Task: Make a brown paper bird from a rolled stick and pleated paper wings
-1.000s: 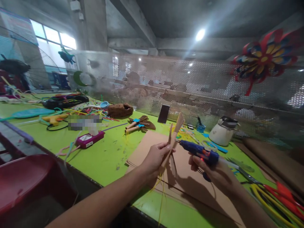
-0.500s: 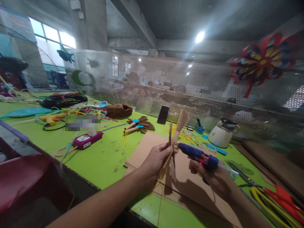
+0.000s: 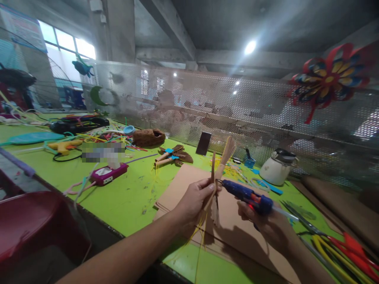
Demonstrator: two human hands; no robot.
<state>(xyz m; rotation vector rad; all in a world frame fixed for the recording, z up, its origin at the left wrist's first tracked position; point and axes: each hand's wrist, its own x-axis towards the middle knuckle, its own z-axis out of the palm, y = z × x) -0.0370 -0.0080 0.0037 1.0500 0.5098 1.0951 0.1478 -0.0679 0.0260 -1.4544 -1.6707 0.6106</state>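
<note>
Just right of the frame's middle, my left hand (image 3: 195, 196) is closed on a pleated brown paper piece (image 3: 226, 153), thumb and fingers pinching its midsection. My right hand (image 3: 263, 219) is wrapped round a blue glue gun (image 3: 247, 196), red light showing; its nozzle (image 3: 219, 181) comes right up to the paper by my pinch. Cannot tell whether it touches.

Doing this well, I judge: keep the pinch steady, hold the hot tip clear of my left fingers, lay a small, even bead, and keep the yellow strands (image 3: 203, 233) below out of the glue.

Piece stands steeply above the brown sheets (image 3: 174, 185) on the counter (image 3: 142, 185). Long axis runs lower left to upper right, fanned end pointing to the upper right. A narrow upright strip (image 3: 212, 167) rises beside it. Gun points left, tilted slightly upward.
</note>
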